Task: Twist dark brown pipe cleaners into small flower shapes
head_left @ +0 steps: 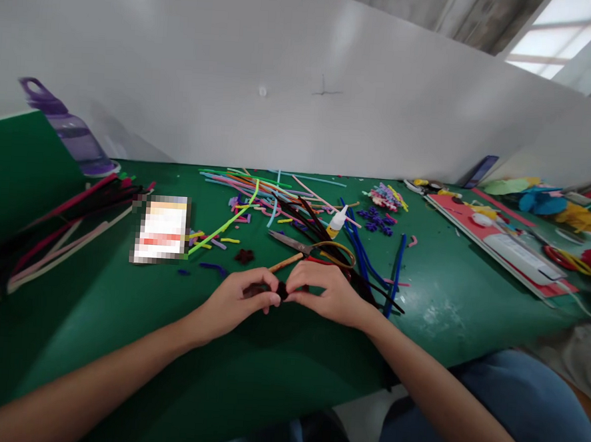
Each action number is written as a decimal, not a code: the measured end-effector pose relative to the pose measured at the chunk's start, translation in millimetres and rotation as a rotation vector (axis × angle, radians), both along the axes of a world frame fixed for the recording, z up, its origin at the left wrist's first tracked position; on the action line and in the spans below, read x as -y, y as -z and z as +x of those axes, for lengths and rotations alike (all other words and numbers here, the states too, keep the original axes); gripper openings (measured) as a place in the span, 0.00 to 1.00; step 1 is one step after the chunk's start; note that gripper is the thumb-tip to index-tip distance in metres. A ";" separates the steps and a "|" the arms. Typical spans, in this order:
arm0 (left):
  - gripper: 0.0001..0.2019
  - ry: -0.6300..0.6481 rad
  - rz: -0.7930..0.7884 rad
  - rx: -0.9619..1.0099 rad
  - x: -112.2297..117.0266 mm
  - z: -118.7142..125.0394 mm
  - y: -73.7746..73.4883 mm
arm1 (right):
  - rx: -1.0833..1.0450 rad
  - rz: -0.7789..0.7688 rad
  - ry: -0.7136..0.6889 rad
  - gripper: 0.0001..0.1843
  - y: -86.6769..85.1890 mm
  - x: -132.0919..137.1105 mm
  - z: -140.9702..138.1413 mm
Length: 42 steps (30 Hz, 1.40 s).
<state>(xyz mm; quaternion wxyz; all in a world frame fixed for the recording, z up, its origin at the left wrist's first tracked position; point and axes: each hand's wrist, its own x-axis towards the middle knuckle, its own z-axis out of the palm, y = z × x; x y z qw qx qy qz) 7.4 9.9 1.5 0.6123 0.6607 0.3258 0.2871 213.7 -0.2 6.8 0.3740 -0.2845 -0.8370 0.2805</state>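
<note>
Between the fingertips of both hands is a small dark piece of pipe cleaner, mostly covered by the fingers. My left hand pinches it from the left, and my right hand grips its other side. Just beyond the left hand lies a brown pipe-cleaner flower. Scissors with a gold-coloured handle rest beyond the right hand, beside a wooden stick. A small white glue bottle with a yellow label stands behind the scissors, near black and blue pipe cleaners.
Colourful pipe cleaners lie at the back of the green table. A purple water bottle stands at the far left. Dark blue flower pieces lie right of the glue. A white power strip lies on a red board at right.
</note>
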 end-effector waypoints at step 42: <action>0.06 0.190 -0.047 -0.003 -2.0 1.2 -1.0 | 0.076 0.073 0.022 0.11 1.3 0.1 4.4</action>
